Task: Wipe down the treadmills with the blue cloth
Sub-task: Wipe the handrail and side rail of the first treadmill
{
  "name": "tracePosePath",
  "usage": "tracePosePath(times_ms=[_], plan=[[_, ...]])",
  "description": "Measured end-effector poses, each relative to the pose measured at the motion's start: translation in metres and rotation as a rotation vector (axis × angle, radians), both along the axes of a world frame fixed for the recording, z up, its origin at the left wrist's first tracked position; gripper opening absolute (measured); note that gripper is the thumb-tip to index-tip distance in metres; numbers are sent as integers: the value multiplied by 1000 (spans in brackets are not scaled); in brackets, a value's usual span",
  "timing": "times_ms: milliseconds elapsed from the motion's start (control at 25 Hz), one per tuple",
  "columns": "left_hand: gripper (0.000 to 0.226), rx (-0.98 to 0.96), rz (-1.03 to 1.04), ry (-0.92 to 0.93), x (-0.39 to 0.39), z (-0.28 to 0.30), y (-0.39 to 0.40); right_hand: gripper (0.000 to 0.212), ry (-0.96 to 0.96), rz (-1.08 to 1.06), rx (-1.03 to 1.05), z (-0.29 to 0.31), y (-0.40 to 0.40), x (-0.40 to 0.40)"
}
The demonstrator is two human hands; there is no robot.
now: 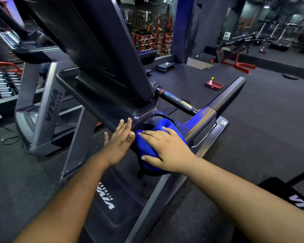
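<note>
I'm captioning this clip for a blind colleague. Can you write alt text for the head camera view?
Seen from above, a person's right hand presses a blue cloth flat onto the corner of a dark treadmill console, beside its cup holder. The left hand rests open against the console's edge. Behind lie a dim gym floor, a red tray and weight racks.

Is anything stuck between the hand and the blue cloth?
No. The right hand lies flat right on the blue cloth, pressing it against the treadmill console's corner. Nothing sits between them. The left hand rests beside it, on the console's edge.
</note>
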State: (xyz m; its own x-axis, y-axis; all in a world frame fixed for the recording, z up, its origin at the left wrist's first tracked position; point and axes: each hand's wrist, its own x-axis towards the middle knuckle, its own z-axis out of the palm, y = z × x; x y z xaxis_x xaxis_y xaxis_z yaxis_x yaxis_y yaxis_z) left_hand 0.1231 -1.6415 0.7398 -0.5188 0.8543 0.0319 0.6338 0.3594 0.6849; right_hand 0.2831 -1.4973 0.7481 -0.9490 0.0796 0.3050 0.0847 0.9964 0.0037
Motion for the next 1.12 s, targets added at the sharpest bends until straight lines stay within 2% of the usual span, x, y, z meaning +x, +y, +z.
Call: tracePosePath(times_ms=[120, 200, 280, 400, 480, 600, 680, 720, 800, 880, 1000, 1120], plan=[[122, -50, 9, 222, 9, -2, 1, 74, 71, 7, -48, -10, 59, 33], [115, 9, -6, 359, 21, -2, 5, 75, 80, -178, -183, 1, 80, 29], [112, 46, -35, 439, 37, 2, 15, 77, 68, -319, -221, 3, 63, 17], [117, -46, -30, 523, 58, 11, 35, 75, 60, -136, -208, -13, 30, 29], [118, -128, -20, 572, 68, 18, 50, 71, 77, -58, -164, -13, 69, 40], [114, -206, 22, 594, 79, 26, 69, 66, 15, -247, -200, 4, 141, 27], [115, -250, 42, 606, 84, 29, 82, 52, -28, -318, -205, 12, 141, 15], [116, -271, 46, 605, 87, 29, 90, 50, -9, -275, -222, 7, 133, 16], [116, -303, 59, 592, 93, 30, 110, 61, 58, -90, -268, -9, 133, 34], [115, -325, 57, 589, 97, 30, 129, 63, 85, 22, -228, -19, 171, 56], [112, -367, 80, 557, 103, 30, 156, 70, 46, -141, -227, -7, 240, 46], [112, -433, 91, 540, 107, 28, 178, 65, -164, -287, -224, 14, 255, 5]])
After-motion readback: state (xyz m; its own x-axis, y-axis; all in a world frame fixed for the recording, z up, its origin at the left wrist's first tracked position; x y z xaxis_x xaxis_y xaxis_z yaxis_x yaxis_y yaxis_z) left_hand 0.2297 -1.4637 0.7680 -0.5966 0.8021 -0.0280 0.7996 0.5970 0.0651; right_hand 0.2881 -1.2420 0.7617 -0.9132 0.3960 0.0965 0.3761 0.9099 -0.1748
